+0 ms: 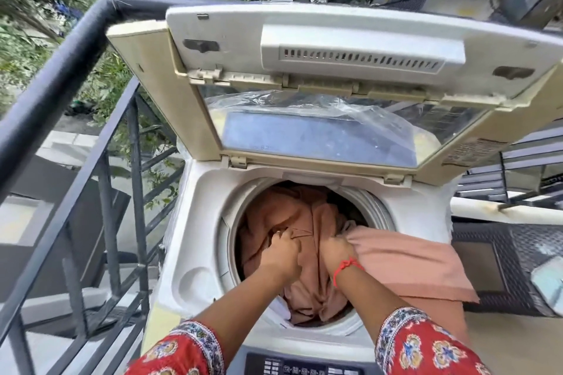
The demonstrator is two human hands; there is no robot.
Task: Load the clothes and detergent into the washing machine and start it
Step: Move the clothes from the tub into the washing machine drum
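A white top-loading washing machine (pixel 195 216) stands in front of me with its folding lid (pixel 335 49) raised. Peach-brown cloth (pixel 289 213) fills the round drum, and part of it (pixel 405 262) hangs over the right rim. My left hand (pixel 280 256) is inside the drum, fingers closed on the cloth near its middle. My right hand (pixel 336 251), with a red thread at the wrist, grips the cloth where it crosses the right rim. The control panel (pixel 304 367) lies at the near edge. No detergent is visible.
A dark metal railing (pixel 61 76) runs along the left, close to the machine, with greenery behind it. A dark woven basket (pixel 499 253) sits to the right of the machine. Clear plastic wrap (pixel 304 106) lies behind the lid's window.
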